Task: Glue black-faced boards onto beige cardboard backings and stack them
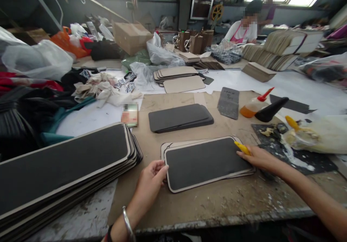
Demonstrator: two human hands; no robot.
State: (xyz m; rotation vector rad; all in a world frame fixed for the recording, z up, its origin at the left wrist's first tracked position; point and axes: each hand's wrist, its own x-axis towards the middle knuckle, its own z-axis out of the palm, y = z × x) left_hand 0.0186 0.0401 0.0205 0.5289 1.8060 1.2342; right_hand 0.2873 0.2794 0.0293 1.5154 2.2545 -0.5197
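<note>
A small stack of tan boards lies on the brown paper in front of me; the top one carries a black rectangular panel [204,161]. My left hand [150,181] rests at the stack's left edge, its fingers curled against it. My right hand [258,158] sits at the panel's right edge, closed on a yellow-handled tool [242,147] whose tip touches the panel's upper right corner.
A tall stack of black-faced boards [65,169] fills the left. Loose black panels [180,117] lie behind. An orange glue bottle [255,105], a black bottle [271,109] and a glue-smeared sheet [295,151] sit right. Bags, fabric and boxes crowd the back; another person [242,29] works there.
</note>
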